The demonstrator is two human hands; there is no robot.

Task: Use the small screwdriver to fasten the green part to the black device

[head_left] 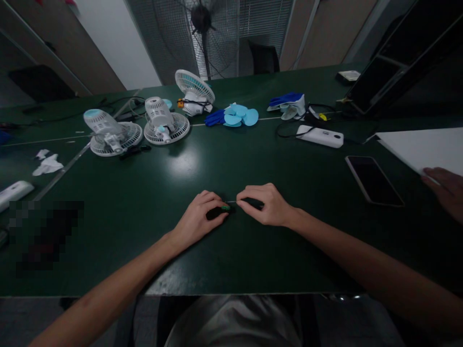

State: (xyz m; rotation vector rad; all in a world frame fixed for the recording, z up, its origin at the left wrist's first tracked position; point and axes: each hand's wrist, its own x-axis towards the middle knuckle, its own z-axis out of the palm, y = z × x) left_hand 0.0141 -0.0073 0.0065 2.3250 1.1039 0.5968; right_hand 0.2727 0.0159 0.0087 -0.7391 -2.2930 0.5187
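Observation:
My left hand (202, 214) rests low over the table in a pinch, thumb and fingers closed on a small green object (225, 207). Just to its right, my right hand (265, 205) is also closed in a pinch. A thin, pale, rod-like piece (231, 201) bridges the short gap between the fingertips, its right end at my right fingers. Most of what both hands grip is hidden by the fingers, and its kind cannot be made out.
Small white fans (167, 127) stand at the back left of the green table (144, 260). Light-blue fan blades (241, 115), gloves (289, 103) and a white power strip (320, 136) lie behind my hands. A phone (374, 180) is right; another person's hand (446, 188) touches a white sheet (427, 149).

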